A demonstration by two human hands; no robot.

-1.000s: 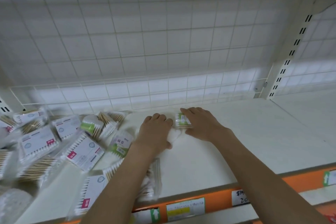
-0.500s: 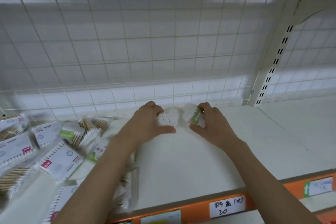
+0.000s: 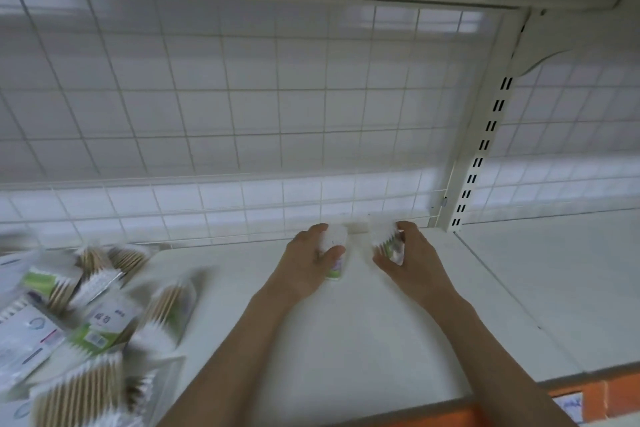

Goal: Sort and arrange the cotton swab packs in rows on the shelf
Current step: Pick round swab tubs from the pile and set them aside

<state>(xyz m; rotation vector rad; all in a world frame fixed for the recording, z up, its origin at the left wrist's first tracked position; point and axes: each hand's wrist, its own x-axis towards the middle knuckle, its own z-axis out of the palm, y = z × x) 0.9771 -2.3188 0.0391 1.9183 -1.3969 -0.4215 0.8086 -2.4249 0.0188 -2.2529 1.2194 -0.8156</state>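
My left hand [image 3: 308, 260] grips a small cotton swab pack [image 3: 335, 253] with a green label, standing upright near the back of the white shelf [image 3: 346, 340]. My right hand [image 3: 408, 256] grips a second small swab pack [image 3: 388, 243] just to its right, close to the wire grid back. The two packs stand side by side, a little apart. A loose heap of swab packs [image 3: 86, 315] with wooden sticks lies on the shelf at the left.
A white wire grid [image 3: 242, 132] closes the back of the shelf. A slotted white upright [image 3: 478, 149] divides this bay from the bay on the right. An orange price rail [image 3: 609, 399] with labels runs along the front edge.
Both hands have carried their packs to the right and deeper toward the wire grid. The packs went from lying near the heap to standing upright at the back.
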